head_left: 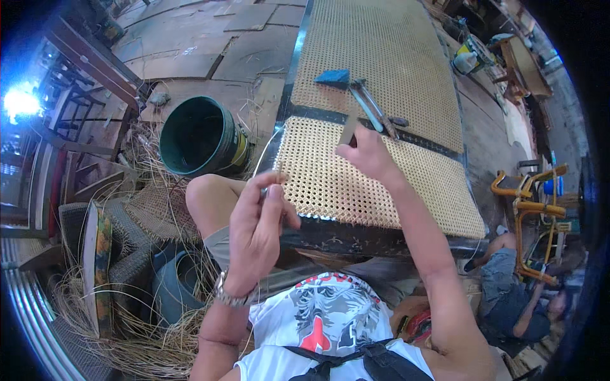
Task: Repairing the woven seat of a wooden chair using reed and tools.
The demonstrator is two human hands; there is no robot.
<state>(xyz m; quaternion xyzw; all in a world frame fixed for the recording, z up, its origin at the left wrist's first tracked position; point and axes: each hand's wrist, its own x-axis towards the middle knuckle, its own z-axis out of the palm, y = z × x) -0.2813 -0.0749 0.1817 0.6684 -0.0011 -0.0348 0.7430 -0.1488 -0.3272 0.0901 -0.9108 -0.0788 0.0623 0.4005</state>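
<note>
The woven cane panel (375,184) is lying in the middle of the frame, and its holes are looking all filled in. The left hand (257,225) is pinching a thin cane strand (265,152) tight, while the right hand (368,155) is gripping a small flat tool (349,130) at the panel's top edge.

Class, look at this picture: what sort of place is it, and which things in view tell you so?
Probably a cane-weaving or furniture-repair workshop. A woven cane panel in a dark frame lies before the person, loose cane strands litter the floor, and hand tools rest on the panel beside a green bucket.
</note>
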